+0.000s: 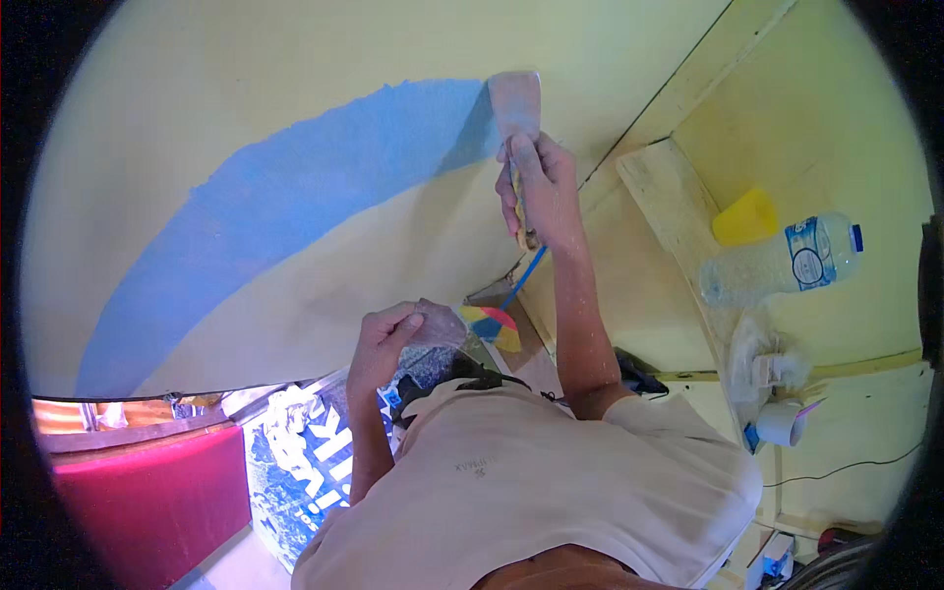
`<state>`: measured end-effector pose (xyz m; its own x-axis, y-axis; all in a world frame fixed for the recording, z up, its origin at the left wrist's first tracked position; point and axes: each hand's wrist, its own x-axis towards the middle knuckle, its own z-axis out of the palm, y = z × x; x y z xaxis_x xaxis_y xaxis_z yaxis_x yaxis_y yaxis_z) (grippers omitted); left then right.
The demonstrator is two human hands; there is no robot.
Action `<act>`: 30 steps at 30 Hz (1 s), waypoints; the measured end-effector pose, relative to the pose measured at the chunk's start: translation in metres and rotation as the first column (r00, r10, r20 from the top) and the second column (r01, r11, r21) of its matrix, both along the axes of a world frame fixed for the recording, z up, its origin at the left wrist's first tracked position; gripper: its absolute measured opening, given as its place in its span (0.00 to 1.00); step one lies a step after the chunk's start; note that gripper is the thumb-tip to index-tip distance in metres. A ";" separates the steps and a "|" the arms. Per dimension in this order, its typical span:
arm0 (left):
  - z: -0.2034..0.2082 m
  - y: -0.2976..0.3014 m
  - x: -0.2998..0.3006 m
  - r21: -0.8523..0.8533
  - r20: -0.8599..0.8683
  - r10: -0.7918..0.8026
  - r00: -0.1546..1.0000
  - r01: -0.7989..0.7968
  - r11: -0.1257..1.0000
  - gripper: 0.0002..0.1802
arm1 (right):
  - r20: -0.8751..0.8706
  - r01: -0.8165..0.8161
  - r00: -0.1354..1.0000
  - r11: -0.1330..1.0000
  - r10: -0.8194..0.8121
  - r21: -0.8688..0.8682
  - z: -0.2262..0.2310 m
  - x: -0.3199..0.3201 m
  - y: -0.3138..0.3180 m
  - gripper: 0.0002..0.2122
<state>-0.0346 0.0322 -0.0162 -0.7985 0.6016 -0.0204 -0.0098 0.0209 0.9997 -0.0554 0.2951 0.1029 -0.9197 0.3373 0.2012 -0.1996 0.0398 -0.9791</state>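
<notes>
My right hand [541,187] is raised and closed round the handle of a putty knife [515,103]. Its wide, smeared blade lies at the right end of a curved blue band [295,187] on the cream wall [246,69]; whether the blade touches the surface I cannot tell. Lower and to the left, my left hand [379,339] pinches a thin, flat, greyish piece [438,324] between thumb and fingers. Its exact kind is not clear. This hand is held away from the blue band, in front of my chest.
On a wooden ledge [669,197] at the right stand a yellow cup [744,218] and a clear plastic bottle [777,265]. A white cup [780,423] and crumpled plastic [755,359] sit below. At lower left is a red panel [147,501] beside a printed blue-and-white sheet [295,462].
</notes>
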 end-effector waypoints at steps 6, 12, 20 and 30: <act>0.002 0.000 0.000 -0.003 -0.039 -0.003 0.999 0.002 1.000 0.11 | 0.052 -0.022 0.998 0.999 0.024 -0.035 0.005 0.005 -0.006 0.15; 0.004 0.002 0.001 0.020 -0.024 0.010 1.000 -0.010 1.000 0.10 | 0.067 -0.066 0.995 0.995 0.071 -0.077 0.003 0.009 -0.007 0.16; 0.005 -0.006 0.009 0.020 -0.031 0.056 0.998 -0.055 0.998 0.09 | 0.054 -0.095 0.993 0.989 0.102 -0.114 0.002 0.003 -0.006 0.15; 0.010 -0.011 0.012 0.008 -0.026 0.015 1.000 -0.015 1.000 0.09 | 0.057 -0.106 0.992 0.984 0.115 -0.146 0.004 0.009 -0.012 0.15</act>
<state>-0.0228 0.0211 -0.0057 -0.8076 0.5897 0.0050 0.0157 0.0130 0.9998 -0.0468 0.2831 0.1064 -0.9624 0.2538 0.0973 -0.1310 -0.1196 -0.9841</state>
